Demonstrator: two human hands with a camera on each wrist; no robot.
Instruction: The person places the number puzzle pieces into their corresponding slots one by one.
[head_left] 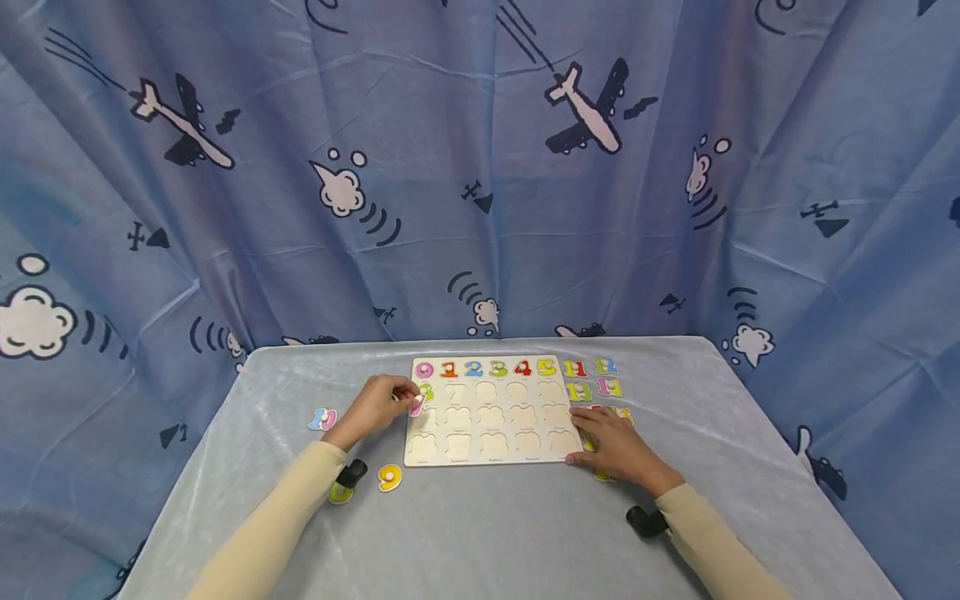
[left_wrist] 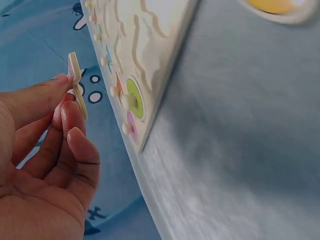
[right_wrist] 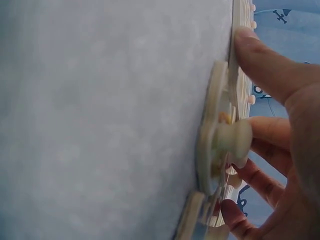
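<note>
A big blue curtain [head_left: 427, 150] hangs in folds behind the counter [head_left: 480, 542], with black and white planes [head_left: 592, 119] and puffy white clouds [head_left: 341, 192] on it, and a smooth grey cloth [head_left: 225, 467] covers the counter

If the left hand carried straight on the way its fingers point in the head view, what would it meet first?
Probably the green number piece in the board, just ahead of the left hand; its height above the board is unclear, so it might pass over.

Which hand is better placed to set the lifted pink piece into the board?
Probably the left hand: it pinches the pink piece near the left edge of the board. The right hand rests on the opposite edge.
</note>
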